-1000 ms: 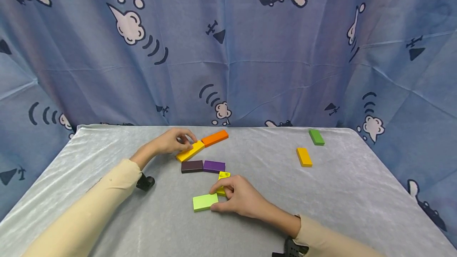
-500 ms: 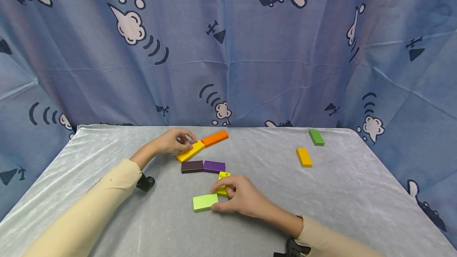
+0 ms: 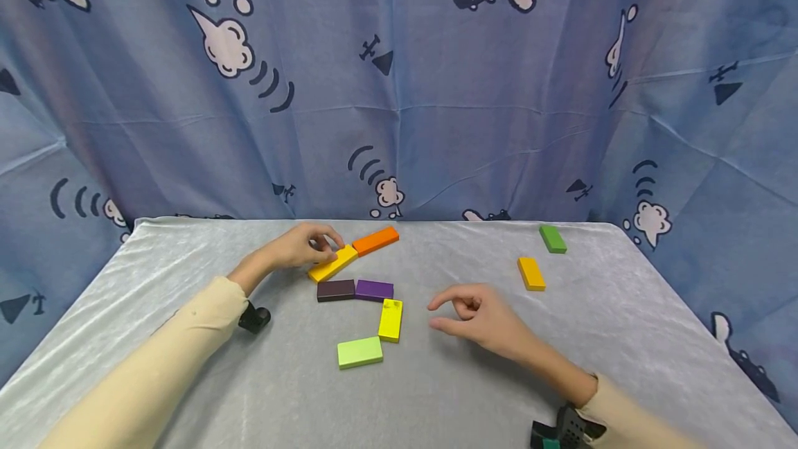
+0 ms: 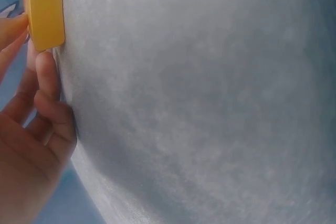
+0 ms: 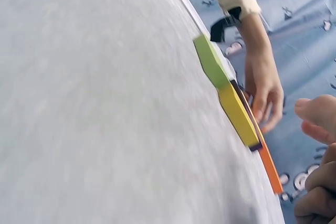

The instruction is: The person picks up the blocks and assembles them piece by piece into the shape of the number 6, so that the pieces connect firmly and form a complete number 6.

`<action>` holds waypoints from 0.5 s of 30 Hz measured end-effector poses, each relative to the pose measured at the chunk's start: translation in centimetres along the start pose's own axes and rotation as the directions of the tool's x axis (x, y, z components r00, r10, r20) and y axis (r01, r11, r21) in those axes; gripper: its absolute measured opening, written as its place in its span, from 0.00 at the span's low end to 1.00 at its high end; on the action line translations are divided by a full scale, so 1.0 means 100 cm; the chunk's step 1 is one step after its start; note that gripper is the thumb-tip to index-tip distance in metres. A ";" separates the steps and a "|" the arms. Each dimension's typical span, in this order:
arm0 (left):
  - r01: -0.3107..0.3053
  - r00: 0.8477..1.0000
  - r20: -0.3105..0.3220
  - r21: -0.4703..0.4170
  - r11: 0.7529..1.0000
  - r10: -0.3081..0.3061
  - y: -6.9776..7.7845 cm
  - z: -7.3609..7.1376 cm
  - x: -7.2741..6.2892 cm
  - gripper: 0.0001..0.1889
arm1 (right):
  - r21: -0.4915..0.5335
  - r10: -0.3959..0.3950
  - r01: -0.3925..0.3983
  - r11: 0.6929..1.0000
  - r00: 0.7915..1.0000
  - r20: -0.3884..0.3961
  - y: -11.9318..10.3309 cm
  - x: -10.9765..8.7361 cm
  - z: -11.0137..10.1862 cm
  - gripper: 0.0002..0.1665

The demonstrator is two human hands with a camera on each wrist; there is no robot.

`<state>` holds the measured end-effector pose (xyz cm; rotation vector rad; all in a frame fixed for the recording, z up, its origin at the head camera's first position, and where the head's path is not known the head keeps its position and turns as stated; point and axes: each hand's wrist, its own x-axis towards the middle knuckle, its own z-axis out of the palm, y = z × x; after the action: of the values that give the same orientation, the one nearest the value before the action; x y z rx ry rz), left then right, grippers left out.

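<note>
right hand (image 3: pixel 485 319) withdrew from the lime block (image 3: pixel 359 353), its long axis seemingly crosswise.

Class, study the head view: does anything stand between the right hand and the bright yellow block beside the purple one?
Nothing visible does: only grey cloth lies between the right hand and the bright yellow block. The purple block and lime-green block lie beyond it, away from that hand.

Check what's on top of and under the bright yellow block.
Top of the bright yellow block: dark marks at its far end, nothing resting there. Underneath: it lies on grey cloth; the covered patch is hidden.
</note>
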<state>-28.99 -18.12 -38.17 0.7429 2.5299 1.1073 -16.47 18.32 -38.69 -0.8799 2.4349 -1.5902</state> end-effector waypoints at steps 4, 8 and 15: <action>-0.003 1.000 0.003 0.001 1.000 0.003 0.000 0.000 0.000 0.11 | 0.008 -0.034 0.034 0.999 0.999 -0.042 0.002 -0.009 -0.015 0.10; 0.000 1.000 0.002 0.007 1.000 -0.001 0.000 0.000 0.001 0.11 | 0.007 -0.053 0.053 0.999 0.995 -0.080 0.004 -0.016 -0.026 0.09; 0.000 1.000 0.000 0.003 1.000 0.000 -0.001 0.000 0.001 0.11 | -0.023 -0.002 -0.001 1.000 0.992 -0.129 0.010 -0.029 -0.044 0.10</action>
<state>-29.07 -18.11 -38.28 0.7440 2.5319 1.1032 -16.19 23.66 -38.18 -0.8054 2.5442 -1.6716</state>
